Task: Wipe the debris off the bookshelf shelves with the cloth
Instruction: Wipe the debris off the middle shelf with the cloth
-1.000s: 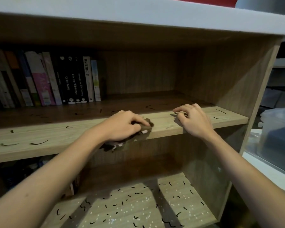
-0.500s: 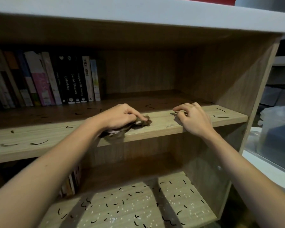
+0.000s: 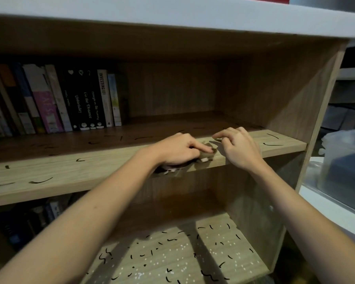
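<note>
A wooden bookshelf fills the view. My left hand [image 3: 177, 149] presses a brownish cloth [image 3: 208, 152] flat on the front edge of the upper shelf [image 3: 70, 173], with part of the cloth hanging over the edge. My right hand [image 3: 240, 149] rests just right of the cloth, fingers curled and fingertips touching the shelf. Thin dark strands of debris [image 3: 40, 180] lie on the upper shelf to the left, and two more strands [image 3: 273, 144] lie to the right. The lower shelf [image 3: 252, 261] is strewn with several dark strands and white specks.
A row of upright books [image 3: 55, 103] stands at the back left of the upper shelf. More books [image 3: 35, 218] sit in shadow at the lower left. A clear plastic container [image 3: 344, 167] stands on a white surface to the right of the bookshelf.
My left hand has slid the cloth to the right along the shelf's front edge, close to my right hand. My right hand has stayed nearly in place.
</note>
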Demonstrator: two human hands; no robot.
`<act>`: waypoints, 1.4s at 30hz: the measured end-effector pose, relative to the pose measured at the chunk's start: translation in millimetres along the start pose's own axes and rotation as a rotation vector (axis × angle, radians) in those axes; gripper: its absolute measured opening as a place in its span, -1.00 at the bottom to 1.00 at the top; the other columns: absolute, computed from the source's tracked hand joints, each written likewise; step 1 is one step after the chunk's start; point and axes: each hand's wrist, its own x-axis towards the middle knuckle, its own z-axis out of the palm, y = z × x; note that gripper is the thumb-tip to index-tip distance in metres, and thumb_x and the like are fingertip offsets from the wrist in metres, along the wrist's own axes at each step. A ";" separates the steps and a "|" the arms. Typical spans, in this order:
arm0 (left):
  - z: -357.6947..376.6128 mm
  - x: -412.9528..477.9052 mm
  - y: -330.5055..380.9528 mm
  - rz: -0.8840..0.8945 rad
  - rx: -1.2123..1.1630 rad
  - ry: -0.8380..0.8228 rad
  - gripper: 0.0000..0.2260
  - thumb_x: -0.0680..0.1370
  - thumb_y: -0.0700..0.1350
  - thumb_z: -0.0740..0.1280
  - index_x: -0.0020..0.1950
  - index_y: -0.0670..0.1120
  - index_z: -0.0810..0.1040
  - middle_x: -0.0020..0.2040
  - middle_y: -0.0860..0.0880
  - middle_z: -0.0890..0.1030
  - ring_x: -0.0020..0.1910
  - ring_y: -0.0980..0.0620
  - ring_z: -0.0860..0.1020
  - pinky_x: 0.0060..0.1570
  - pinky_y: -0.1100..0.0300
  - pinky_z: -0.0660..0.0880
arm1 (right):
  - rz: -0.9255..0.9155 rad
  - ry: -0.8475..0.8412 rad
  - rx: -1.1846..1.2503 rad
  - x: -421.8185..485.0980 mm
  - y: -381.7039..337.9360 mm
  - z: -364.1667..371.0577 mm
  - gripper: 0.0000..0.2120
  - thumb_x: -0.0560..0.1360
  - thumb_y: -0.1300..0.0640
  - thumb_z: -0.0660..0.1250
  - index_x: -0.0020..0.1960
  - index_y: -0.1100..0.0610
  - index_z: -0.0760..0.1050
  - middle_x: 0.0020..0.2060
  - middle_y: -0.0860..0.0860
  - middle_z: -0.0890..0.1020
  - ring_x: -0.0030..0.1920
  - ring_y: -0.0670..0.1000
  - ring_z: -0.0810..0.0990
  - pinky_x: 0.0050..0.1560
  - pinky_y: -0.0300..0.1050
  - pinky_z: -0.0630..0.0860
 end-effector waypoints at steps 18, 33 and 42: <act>-5.6 -15.7 -7.2 -0.084 -0.025 0.055 -0.59 0.50 -0.23 0.18 0.04 0.30 0.58 0.25 0.12 0.55 0.05 -0.06 0.57 0.09 0.02 0.51 | -0.175 -0.165 0.019 -0.5 10.1 -10.0 -0.76 0.53 0.13 0.17 0.08 -0.04 0.57 0.08 -0.11 0.57 0.06 -0.12 0.37 -0.02 -0.12 0.34; -7.1 -28.4 -11.1 -0.083 0.016 -0.007 -0.61 0.59 -0.22 0.11 0.21 0.21 0.52 0.38 0.15 0.41 0.35 0.12 0.36 0.30 0.24 0.25 | -0.152 0.021 -0.011 -43.4 26.0 -3.0 -0.56 0.59 -0.11 -0.05 0.25 0.04 0.47 0.16 -0.06 0.53 0.20 -0.09 0.41 0.16 -0.23 0.20; 8.0 -3.0 14.0 -0.016 0.121 0.019 -0.60 0.57 -0.23 0.11 0.26 0.12 0.53 0.39 0.07 0.42 0.36 0.06 0.36 0.36 0.18 0.26 | -0.190 0.048 -0.032 -45.1 30.4 0.1 -0.52 0.56 -0.11 -0.10 0.27 0.02 0.45 0.16 -0.08 0.52 0.17 -0.09 0.39 0.10 -0.26 0.17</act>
